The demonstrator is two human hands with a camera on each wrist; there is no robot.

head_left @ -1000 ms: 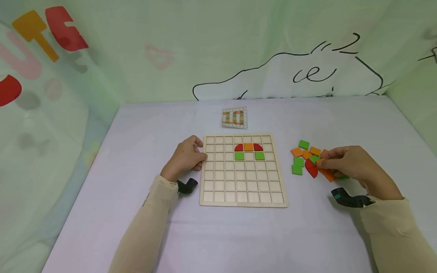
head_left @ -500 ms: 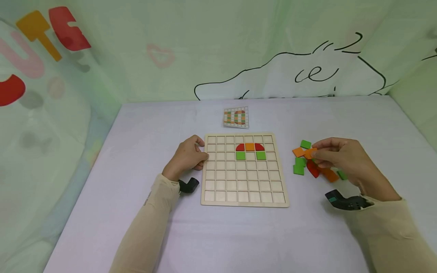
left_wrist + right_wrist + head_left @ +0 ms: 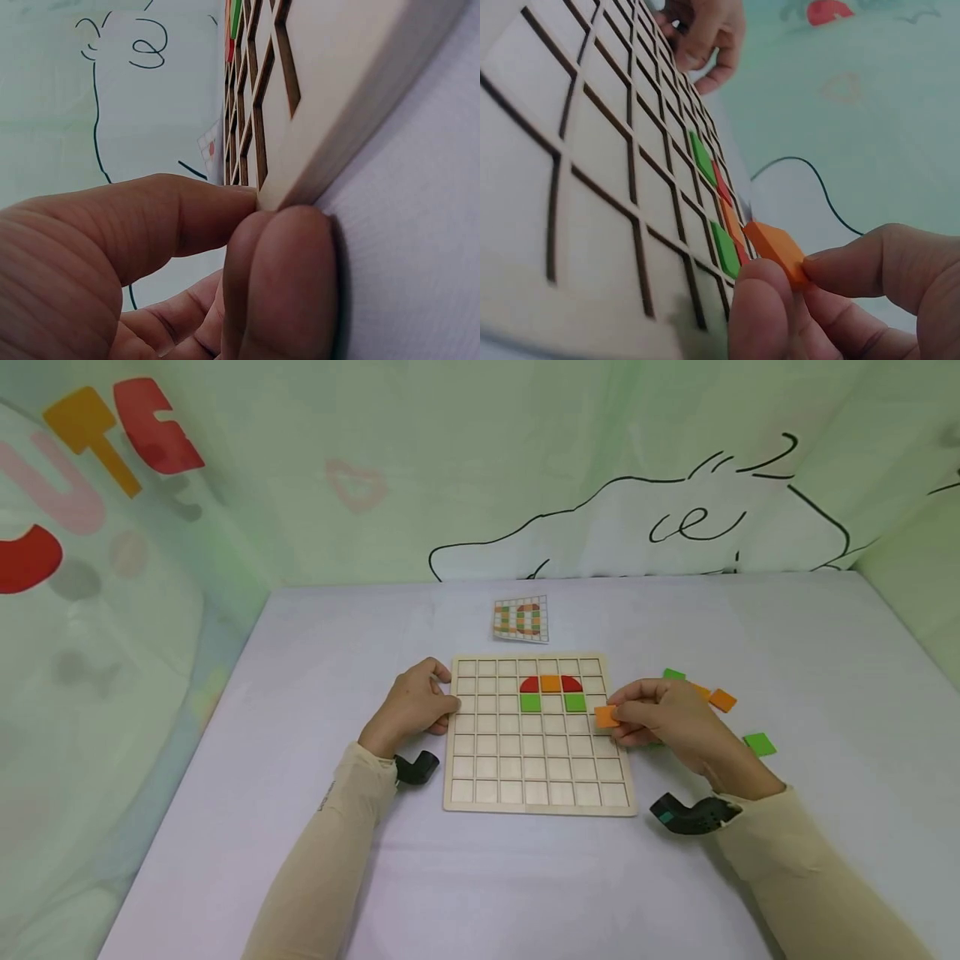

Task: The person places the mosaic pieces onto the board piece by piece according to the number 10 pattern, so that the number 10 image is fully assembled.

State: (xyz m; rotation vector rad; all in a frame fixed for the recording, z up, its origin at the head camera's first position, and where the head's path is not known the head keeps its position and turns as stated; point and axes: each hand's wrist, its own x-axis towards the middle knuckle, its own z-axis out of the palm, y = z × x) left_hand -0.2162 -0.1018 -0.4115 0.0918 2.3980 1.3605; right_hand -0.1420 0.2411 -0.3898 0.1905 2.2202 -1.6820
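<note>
A wooden grid board [image 3: 540, 745] lies flat on the table. My left hand [image 3: 411, 700] grips its left edge; in the left wrist view the thumb [image 3: 187, 214] is at the top rim and a fingertip [image 3: 292, 277] is against the side. My right hand [image 3: 667, 722] pinches an orange square tile [image 3: 606, 717] between thumb and fingers, over the board's right edge. In the upper rows of the board sit two red quarter-round tiles [image 3: 529, 685] with an orange tile [image 3: 551, 683] between them, and two green tiles [image 3: 530, 702] below.
A small printed card [image 3: 521, 618] with a coloured grid pattern lies behind the board. Right of the board are loose tiles, among them an orange one [image 3: 723, 700] and a green one [image 3: 760, 744]; my right hand hides others.
My right hand has picked an orange tile from the loose pile and moved left with it to the board's right edge. My left hand has stayed at the board's left edge.
</note>
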